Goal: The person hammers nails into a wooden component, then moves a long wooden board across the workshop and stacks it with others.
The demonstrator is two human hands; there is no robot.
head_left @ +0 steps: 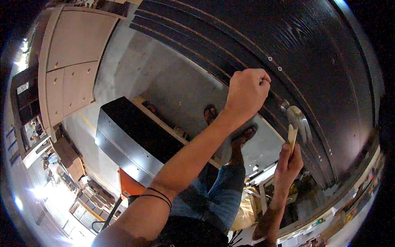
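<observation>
My left hand is closed in a pinch above the edges of a stack of dark boards. Whatever its fingertips hold is too small to make out. In my right hand is a claw hammer, gripped by its pale wooden handle. Its metal head is over the boards, to the right of my left hand. Two small white round pieces show on the top board just beyond my left hand. A few more small light fittings are near the right end of the board edges.
A black panel or box with a glossy side is left of my legs. Farther left stands a pale wooden cabinet with doors and drawers. Grey concrete floor and sandalled feet show below. Wood offcuts are piled at lower left.
</observation>
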